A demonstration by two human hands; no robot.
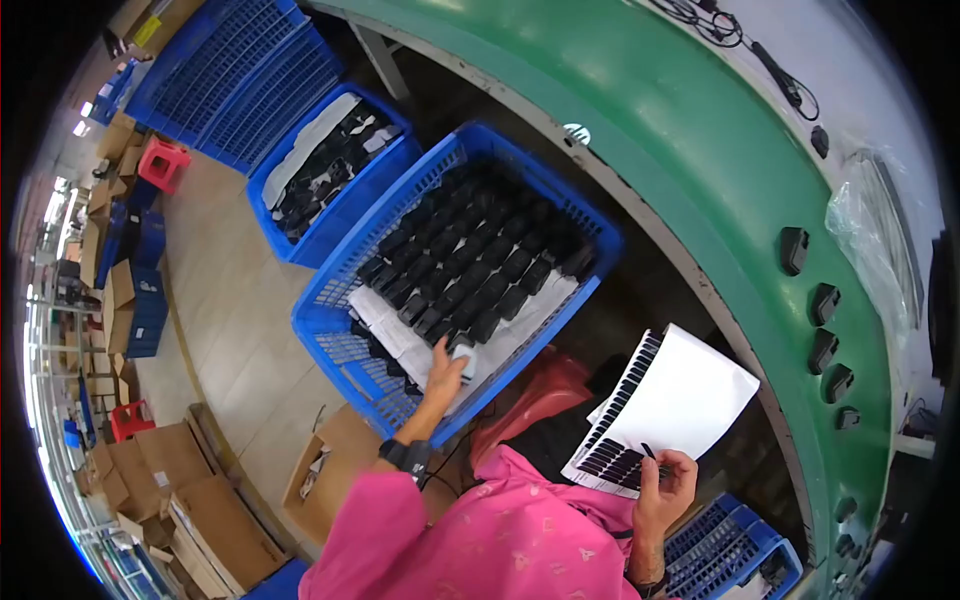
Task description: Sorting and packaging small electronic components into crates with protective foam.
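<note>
My left hand (pixel 441 378) reaches into a large blue plastic basket (pixel 318 345), its fingers closed around a small device with a pale face (pixel 463 362). Beside it, rows of small black devices (pixel 470 255) stand on white sheets (pixel 395 330) inside the basket. Over my lap, my right hand (pixel 668 488) pinches a small dark sticker (pixel 648 451) between thumb and fingers. Just under that hand lies a sheet of black stickers (pixel 612 462), its white upper part (pixel 690 390) curling up. Several sticker places along its edge look dark.
A green workbench (pixel 740 170) curves along the right, with several black devices (pixel 824 303) and clear plastic wrap (pixel 870 215) on it. Another filled blue basket (pixel 275 235) stands behind mine. A cardboard box (pixel 345 450) sits at my left; a blue crate (pixel 745 550) is low at right.
</note>
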